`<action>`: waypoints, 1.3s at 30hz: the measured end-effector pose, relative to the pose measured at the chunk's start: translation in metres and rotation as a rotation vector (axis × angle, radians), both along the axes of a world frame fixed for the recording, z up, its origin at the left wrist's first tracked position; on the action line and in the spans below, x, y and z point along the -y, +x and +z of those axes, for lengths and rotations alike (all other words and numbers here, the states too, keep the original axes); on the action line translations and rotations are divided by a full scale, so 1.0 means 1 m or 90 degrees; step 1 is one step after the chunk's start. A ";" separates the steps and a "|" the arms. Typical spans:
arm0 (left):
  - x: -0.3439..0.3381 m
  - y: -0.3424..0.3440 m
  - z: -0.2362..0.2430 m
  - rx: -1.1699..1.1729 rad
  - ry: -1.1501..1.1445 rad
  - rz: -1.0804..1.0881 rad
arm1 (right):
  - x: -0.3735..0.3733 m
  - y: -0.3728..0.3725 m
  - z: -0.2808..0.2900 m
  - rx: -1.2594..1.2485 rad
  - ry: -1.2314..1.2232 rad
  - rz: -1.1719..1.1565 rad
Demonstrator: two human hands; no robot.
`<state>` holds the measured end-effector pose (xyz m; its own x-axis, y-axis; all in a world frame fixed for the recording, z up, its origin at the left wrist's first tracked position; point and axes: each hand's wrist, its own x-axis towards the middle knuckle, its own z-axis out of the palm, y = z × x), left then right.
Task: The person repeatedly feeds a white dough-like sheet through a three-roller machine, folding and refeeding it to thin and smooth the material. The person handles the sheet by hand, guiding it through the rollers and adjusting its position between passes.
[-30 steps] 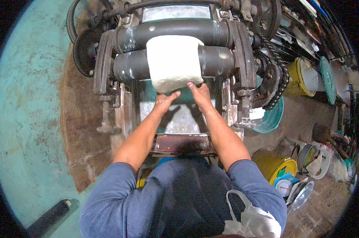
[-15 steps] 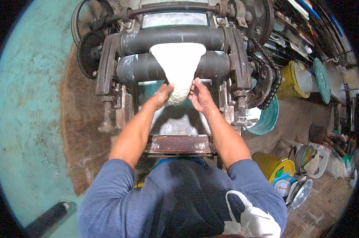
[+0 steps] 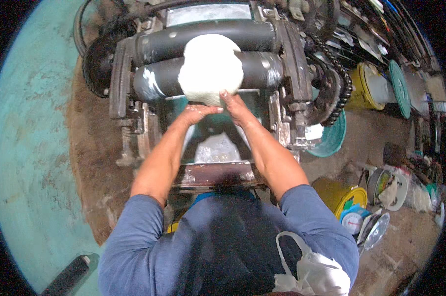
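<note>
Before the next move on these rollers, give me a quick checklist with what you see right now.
1. White sheet lying across the front roller: ok, its far end reaching up to the rear roller.
2. Left hand and right hand clear of the gap between rollers: ok, both at the sheet's near edge.
3. Sleeves clear of the rollers: ok, they end near the elbows.
4. Chain on the right covered: not ok, it looks exposed.
5. Rollers stopped or turning: cannot tell.
</note>
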<state>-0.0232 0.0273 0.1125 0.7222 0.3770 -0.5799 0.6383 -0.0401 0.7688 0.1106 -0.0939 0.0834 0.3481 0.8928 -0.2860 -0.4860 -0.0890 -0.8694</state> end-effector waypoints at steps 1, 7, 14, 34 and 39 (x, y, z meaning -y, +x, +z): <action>-0.006 -0.004 -0.031 0.042 0.031 -0.004 | -0.003 -0.007 0.001 -0.048 0.024 -0.013; 0.007 -0.020 -0.029 0.270 -0.120 0.196 | 0.000 -0.011 -0.015 0.345 -0.175 -0.077; 0.020 0.001 -0.058 0.373 -0.147 0.263 | 0.023 -0.030 -0.094 0.225 -0.061 -0.136; 0.016 0.001 -0.054 0.352 -0.108 0.258 | -0.008 -0.010 -0.015 0.067 0.027 -0.001; 0.013 -0.004 -0.039 0.308 0.018 0.173 | 0.002 -0.007 -0.049 0.395 -0.059 -0.013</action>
